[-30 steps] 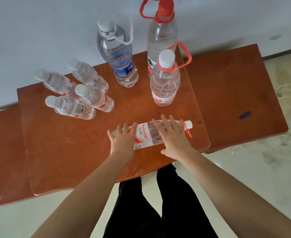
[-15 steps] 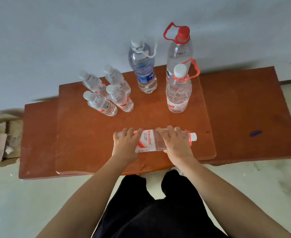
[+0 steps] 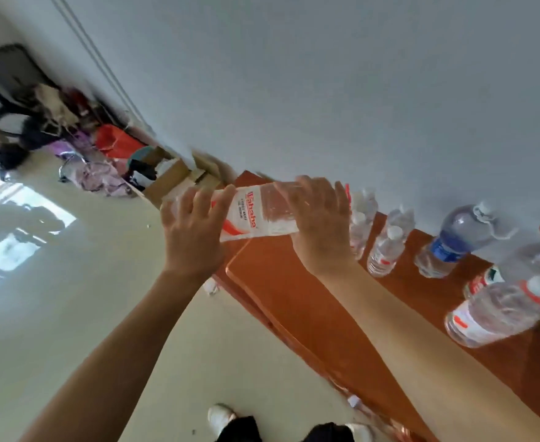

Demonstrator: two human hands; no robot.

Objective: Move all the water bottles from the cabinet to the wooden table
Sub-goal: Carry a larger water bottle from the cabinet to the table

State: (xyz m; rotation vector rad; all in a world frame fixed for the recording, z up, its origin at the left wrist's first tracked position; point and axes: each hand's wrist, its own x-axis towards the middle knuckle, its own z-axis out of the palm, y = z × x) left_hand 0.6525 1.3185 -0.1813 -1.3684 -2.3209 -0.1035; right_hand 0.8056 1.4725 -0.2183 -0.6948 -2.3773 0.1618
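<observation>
Lifted bottle, held sideways between both hands, off the near-left end of the wooden table (image 3: 310, 314).

Nearest: left hand (image 3: 192, 237) cupping the base end, right hand (image 3: 321, 224) wrapped over the neck end, fingers of both curled onto the labelled water bottle (image 3: 256, 213). Beyond: small bottles (image 3: 386, 247) and large bottles (image 3: 492, 311) upright along the wall. Probably mid-placement; next, righting and setting down on bare wood, clear of the standing ones.

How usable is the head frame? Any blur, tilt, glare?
Head view: strongly tilted, wide-angle bend along the wall edge; motion blur smears the big bottles at right and the floor clutter; blown-out window glare on the floor at left; the held bottle label stays fairly sharp between left hand and right hand.
</observation>
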